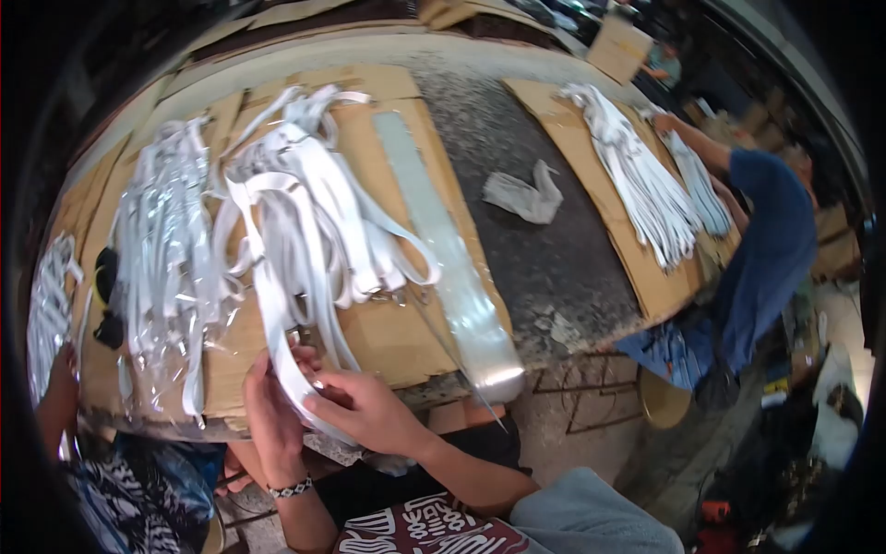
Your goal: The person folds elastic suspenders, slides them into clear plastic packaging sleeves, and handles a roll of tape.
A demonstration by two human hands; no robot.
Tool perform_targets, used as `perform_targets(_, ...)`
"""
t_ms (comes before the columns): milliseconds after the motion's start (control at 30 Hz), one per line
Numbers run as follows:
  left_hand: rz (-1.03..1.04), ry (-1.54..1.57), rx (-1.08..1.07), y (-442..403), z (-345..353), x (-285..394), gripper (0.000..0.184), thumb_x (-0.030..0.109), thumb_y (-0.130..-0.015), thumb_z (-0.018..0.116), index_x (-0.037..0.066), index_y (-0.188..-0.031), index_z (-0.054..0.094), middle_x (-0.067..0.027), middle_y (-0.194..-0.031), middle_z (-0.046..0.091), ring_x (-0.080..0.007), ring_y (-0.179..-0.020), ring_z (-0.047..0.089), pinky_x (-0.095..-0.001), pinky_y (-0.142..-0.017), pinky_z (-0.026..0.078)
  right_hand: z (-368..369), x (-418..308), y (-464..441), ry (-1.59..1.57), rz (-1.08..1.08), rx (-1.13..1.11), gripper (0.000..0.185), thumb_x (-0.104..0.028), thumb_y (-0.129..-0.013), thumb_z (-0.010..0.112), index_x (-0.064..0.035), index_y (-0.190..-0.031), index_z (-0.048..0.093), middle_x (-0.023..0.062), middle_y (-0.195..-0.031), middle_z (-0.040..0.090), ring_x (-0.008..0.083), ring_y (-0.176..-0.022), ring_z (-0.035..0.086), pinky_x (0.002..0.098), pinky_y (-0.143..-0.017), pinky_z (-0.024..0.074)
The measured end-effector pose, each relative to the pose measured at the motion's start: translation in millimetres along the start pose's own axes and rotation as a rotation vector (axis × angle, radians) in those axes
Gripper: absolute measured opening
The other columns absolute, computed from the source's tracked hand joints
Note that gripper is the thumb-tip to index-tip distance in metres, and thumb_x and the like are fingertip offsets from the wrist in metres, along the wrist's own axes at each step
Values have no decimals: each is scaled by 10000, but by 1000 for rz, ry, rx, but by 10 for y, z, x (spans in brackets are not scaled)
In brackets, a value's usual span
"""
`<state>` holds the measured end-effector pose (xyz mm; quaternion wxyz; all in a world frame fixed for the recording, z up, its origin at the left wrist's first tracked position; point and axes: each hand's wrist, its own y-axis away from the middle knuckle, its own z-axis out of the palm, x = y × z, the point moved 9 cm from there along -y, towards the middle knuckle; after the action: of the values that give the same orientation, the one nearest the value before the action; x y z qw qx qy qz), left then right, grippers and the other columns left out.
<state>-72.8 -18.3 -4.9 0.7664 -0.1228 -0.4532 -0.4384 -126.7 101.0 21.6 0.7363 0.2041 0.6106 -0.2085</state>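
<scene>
Strap [289, 371] partly behind right fingers [329, 411]

Looks like a small workshop: cardboard-covered worktable [420, 355], bundled white straps [318, 185], co-workers seated alongside.

Wide-angle view: strong barrel distortion, counter [572, 300] edges bowed, corners vignetted to black. Illumination moderate and uneven; background dim at upper right, bright glare on the lower end of the clear plastic strip [452, 277], smaller highlights on the plastic wrapping [166, 249]. Far background soft, fine detail unresolved.
</scene>
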Motion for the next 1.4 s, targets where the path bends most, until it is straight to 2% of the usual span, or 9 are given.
perform_targets(167,-34,-12,117,-169,-11,95,385,268,-1012,440,-46,-1177,590,-153,-936,697,-233,-810,666,-332,-742,525,140,78,227,-156,87,-60,223,-184,-985,622,36,-1014,645,13,-784,647,49,-717,565,250,-640,474)
perform_targets(300,-21,-3,18,-31,137,147,326,195,-957,495,-69,-1083,641,-188,-983,710,-248,-862,689,-347,-798,550,96,254,167,-142,162,-36,209,-174,-982,631,24,-1048,647,8,-827,668,33,-754,582,231,-664,482)
perform_targets(500,-64,-79,18,77,69,99,369,230,-1001,477,-82,-1119,635,-197,-1034,702,-230,-868,702,-337,-808,573,105,43,67,-243,99,-45,213,-141,-987,624,40,-1099,644,30,-902,687,50,-826,597,231,-732,488)
perform_targets(667,-93,79,25,-194,-111,134,387,267,-1027,435,-66,-1106,615,-189,-911,715,-260,-768,716,-339,-704,577,221,200,337,-103,215,-170,226,-168,-991,617,38,-1082,644,42,-896,715,61,-785,629,237,-708,507)
perform_targets(767,-60,-70,43,-214,-144,205,343,228,-1023,443,-56,-1110,613,-181,-907,714,-253,-740,715,-337,-680,576,277,247,461,-51,252,-232,220,-175,-992,614,33,-1058,644,44,-891,721,64,-772,640,238,-705,512)
perform_targets(933,34,-98,3,-17,-14,312,252,152,-976,524,-57,-1039,651,-169,-936,720,-227,-835,711,-319,-791,568,208,308,364,-92,225,-96,190,-145,-985,623,20,-1078,640,48,-917,722,65,-816,650,243,-744,517)
perform_targets(1067,67,-223,-33,274,47,273,311,203,-970,528,-77,-954,663,-213,-976,705,-253,-871,697,-333,-818,548,199,127,157,-186,123,-31,189,-115,-979,627,35,-1093,629,46,-930,711,69,-858,648,242,-755,518)
perform_targets(1167,51,-217,-89,361,58,251,364,243,-998,498,-87,-1036,647,-221,-988,704,-258,-886,694,-340,-840,546,234,26,163,-189,75,-67,186,-120,-976,631,33,-1080,632,50,-921,718,74,-859,656,243,-755,518)
perform_targets(1400,23,39,111,-12,-128,334,398,305,-1034,462,-34,-1199,591,-169,-998,717,-187,-817,686,-316,-755,530,389,18,499,67,112,-337,207,-165,-969,642,22,-1059,640,78,-890,738,103,-853,686,259,-752,527)
